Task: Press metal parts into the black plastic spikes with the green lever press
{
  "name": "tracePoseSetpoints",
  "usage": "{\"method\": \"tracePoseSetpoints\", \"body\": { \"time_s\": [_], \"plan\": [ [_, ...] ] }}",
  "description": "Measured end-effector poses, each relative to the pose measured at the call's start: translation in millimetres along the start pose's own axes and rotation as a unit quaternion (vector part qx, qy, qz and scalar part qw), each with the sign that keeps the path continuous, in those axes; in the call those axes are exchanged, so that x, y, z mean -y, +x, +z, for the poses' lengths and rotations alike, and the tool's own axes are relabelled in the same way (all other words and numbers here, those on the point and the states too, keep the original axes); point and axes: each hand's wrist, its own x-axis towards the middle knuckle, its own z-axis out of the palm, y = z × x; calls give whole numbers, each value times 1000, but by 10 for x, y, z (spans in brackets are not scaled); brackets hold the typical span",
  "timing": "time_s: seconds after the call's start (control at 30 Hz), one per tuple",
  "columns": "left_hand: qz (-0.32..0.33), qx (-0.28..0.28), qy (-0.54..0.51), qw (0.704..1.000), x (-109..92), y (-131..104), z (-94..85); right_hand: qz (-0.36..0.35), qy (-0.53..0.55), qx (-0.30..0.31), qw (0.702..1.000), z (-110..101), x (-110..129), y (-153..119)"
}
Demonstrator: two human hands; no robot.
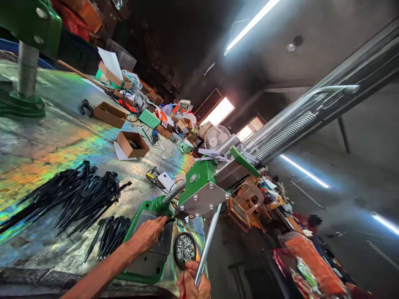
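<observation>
My left hand (149, 236) is closed, its fingertips pinching a black plastic strip (170, 221) at the head of a green hand press (199, 182). The strip's far end is hidden under the press head. Lower down, my right hand (193, 281) is closed around the end of the press's metal lever (208, 241). Just above that hand sits a round dark dish (175, 256) of small silvery metal pieces (185, 248). Left of the press lie loose piles of long black pointed strips (90, 199), with a smaller bundle (114, 236) closer to my left arm.
An open cardboard box (132, 145) and a longer one (109, 114) stand farther back on the metal-topped table (62, 137). Another green press (28, 70) is at the upper left. Beyond are a white fan (216, 137), a wicker chair (247, 201) and heaped boxes.
</observation>
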Motion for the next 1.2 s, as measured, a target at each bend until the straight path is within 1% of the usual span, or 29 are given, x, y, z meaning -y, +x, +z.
{"method": "tracePoseSetpoints", "body": {
  "time_s": [0.13, 0.23, 0.33, 0.43, 0.53, 0.6, 0.7, 0.83, 0.97, 1.2],
  "plan": [
    [1, 14, 4, 1000, -6, 4, 1, 7, -29, -5, 1000, -13, 7, -7],
    [-1, 15, 0, 1000, 9, 20, 31, -10, -26, -12, 1000, -17, 3, -35],
    [-13, 1, -20, 1000, 19, 24, 30, -29, -33, 6, 999, -25, 21, -66],
    [-2, -5, -53, 999, 10, 13, 9, -39, -67, 21, 997, -70, 36, -55],
    [5, -31, -69, 997, -18, -8, 11, -39, -99, 50, 993, -149, 30, -3],
    [-1, -54, -69, 996, -40, -24, 23, -33, -102, 72, 992, -193, 31, 30],
    [-11, -75, -59, 995, -66, -44, 26, -25, -104, 85, 991, -217, 80, 40],
    [-7, -67, -57, 996, -74, -57, 5, 4, -121, 103, 987, -191, 216, -6],
    [0, -68, -38, 997, -76, -59, 8, 23, -128, 95, 987, -178, 290, -40],
    [14, -96, -14, 995, -75, -67, 70, 29, -137, 91, 986, -213, 247, -15]
  ]
}}
